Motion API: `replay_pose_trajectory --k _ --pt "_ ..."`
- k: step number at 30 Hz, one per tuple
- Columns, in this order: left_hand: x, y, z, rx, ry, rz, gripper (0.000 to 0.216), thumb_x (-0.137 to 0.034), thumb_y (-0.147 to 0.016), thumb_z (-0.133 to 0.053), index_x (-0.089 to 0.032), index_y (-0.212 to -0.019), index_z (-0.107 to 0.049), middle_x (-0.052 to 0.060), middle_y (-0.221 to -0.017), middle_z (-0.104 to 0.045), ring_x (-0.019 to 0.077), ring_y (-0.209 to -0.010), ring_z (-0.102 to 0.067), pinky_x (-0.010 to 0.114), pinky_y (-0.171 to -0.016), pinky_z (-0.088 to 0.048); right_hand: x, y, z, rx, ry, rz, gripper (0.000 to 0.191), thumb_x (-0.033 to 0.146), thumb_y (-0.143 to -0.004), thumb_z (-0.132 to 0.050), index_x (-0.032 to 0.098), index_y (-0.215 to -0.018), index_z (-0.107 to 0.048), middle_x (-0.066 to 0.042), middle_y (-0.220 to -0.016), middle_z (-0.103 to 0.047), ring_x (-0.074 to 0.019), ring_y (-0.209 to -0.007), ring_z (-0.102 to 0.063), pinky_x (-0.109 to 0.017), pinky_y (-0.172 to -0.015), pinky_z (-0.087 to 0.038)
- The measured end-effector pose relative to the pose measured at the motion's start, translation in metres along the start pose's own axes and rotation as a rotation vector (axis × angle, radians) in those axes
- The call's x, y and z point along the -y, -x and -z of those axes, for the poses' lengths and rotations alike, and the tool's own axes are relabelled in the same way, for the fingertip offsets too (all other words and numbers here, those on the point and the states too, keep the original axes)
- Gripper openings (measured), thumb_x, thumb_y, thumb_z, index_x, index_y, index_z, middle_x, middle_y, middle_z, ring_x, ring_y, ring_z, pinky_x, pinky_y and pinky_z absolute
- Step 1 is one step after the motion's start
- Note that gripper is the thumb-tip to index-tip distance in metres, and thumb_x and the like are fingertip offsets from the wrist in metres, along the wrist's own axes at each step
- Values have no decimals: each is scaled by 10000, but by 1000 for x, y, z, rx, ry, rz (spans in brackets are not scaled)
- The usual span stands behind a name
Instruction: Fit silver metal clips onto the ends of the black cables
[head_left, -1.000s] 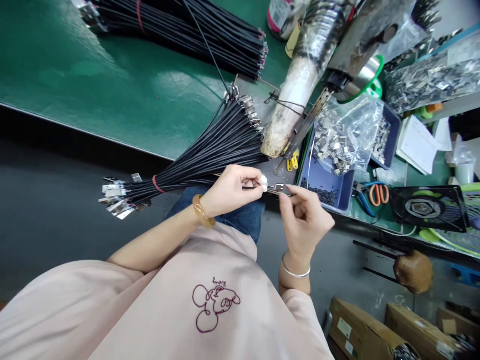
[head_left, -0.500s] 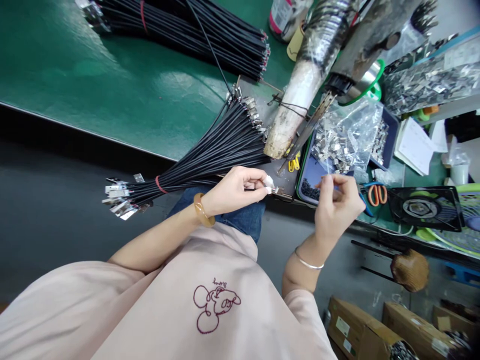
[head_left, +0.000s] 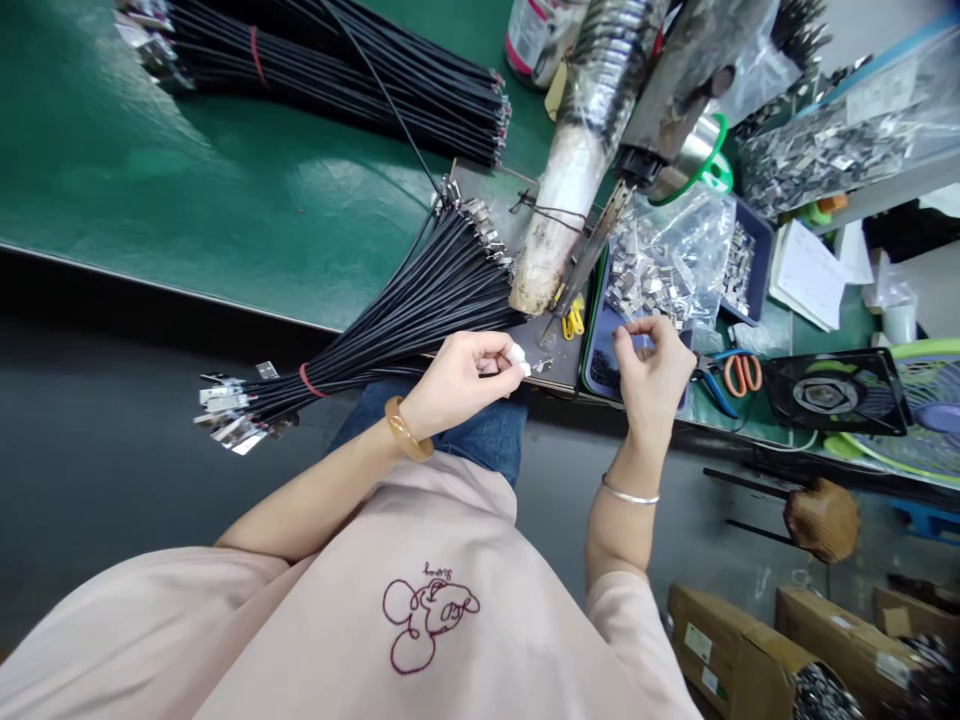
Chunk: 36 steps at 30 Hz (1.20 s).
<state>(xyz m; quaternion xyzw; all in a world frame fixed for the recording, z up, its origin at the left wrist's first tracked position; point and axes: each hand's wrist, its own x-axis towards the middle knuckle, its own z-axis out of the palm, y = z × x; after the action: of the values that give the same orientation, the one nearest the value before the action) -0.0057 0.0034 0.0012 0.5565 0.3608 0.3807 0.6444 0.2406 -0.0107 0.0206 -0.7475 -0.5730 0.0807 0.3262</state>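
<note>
My left hand (head_left: 474, 378) is closed in a pinch, white coverings on its fingertips. A small metal connector (head_left: 541, 366) sticks out past them; a bit of black shows between the fingers, and the rest is hidden. Just left of it, a fanned bundle of black cables (head_left: 405, 300) hangs over the table edge, tied with a red band, metal plugs at its lower end. My right hand (head_left: 657, 370) is raised in front of the blue tray (head_left: 600, 345), thumb and forefinger brought together. Whatever lies between those fingertips is too small to make out.
A soldering iron (head_left: 596, 250) points down beside a whitish, wrapped tube (head_left: 551, 220). A bag of metal parts (head_left: 667, 265), pliers with orange and blue handles (head_left: 731, 375) and a black fan (head_left: 829, 395) are to the right. Another cable bundle (head_left: 360, 75) lies at the back.
My right hand has moved slightly left and up, over the tray's near part. My left hand shifted slightly left with the connector. The whole view has shifted a little.
</note>
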Motion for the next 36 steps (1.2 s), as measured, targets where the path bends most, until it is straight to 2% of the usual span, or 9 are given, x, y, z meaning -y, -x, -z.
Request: replay_pose_trajectory --k 2,3,7,11,14,23,28,32,36 --pt "2 0 -4 -47 -13 -5 97 -184 -751 -677 -132 -703 -610 -13 -649 -581 68 -580 -507 174 -543 -405 14 26 -2 -47 -110 10 144 304 -921 -594 183 -847 -613 9 -785 -678 -28 -438 -342 -240 -483 -307" --pt "3 -1 -5 -58 -18 -4 95 -179 -742 -677 -135 -703 -603 -14 -652 -577 70 -586 -509 176 -549 -408 21 39 -5 -32 -261 2 133 306 -906 -630 187 -848 -617 19 -780 -671 -31 -447 -360 -231 -470 -302" --pt "5 -2 -8 -65 -37 0 117 -181 -728 -672 -147 -689 -566 -28 -629 -524 65 -564 -469 179 -525 -376 45 72 -21 128 -479 -65 127 319 -870 -706 200 -905 -683 46 -765 -652 -31 -449 -340 -215 -436 -271" --pt "5 -2 -9 -76 -37 1 123 -191 -724 -675 -151 -697 -562 -27 -641 -527 65 -566 -472 180 -533 -391 54 77 -35 86 -402 -16 200 352 -958 -605 198 -854 -680 2 -819 -701 -87 -606 -564 -246 -591 -448" --pt "5 -2 -9 -68 -34 11 125 -195 -722 -676 -151 -700 -562 -20 -650 -548 70 -575 -499 183 -550 -420 55 76 -39 126 -369 22 243 371 -988 -557 202 -843 -653 -6 -814 -694 -120 -700 -633 -266 -658 -492" --pt "4 -1 -8 -64 -78 9 112 -199 -736 -662 -146 -701 -570 -16 -645 -535 72 -584 -471 183 -539 -394 56 76 -35 142 -369 53 237 348 -1003 -535 204 -843 -633 4 -812 -671 -113 -706 -614 -259 -651 -466" --pt "3 -1 -9 -66 -72 -6 125 -191 -734 -667 -148 -691 -558 -29 -633 -509 63 -569 -446 177 -523 -372 59 76 -35 127 -280 87 238 344 -987 -565 199 -812 -634 36 -721 -604 -85 -591 -490 -247 -595 -405" --pt "0 -1 -5 -9 -88 -26 138 -176 -752 -675 -140 -667 -572 -36 -601 -505 55 -553 -436 168 -512 -371 61 78 -40 20 -183 178 301 338 -976 -596 196 -710 -599 47 -646 -549 -75 -570 -465 -244 -589 -386" --pt "-3 0 1 37 -7 3 104 -211 -789 -682 -109 -777 -698 15 -658 -639 79 -587 -558 185 -575 -478 61 81 -38 -126 -205 172 258 355 -942 -645 210 -731 -613 68 -572 -481 -66 -489 -422 -249 -502 -335"
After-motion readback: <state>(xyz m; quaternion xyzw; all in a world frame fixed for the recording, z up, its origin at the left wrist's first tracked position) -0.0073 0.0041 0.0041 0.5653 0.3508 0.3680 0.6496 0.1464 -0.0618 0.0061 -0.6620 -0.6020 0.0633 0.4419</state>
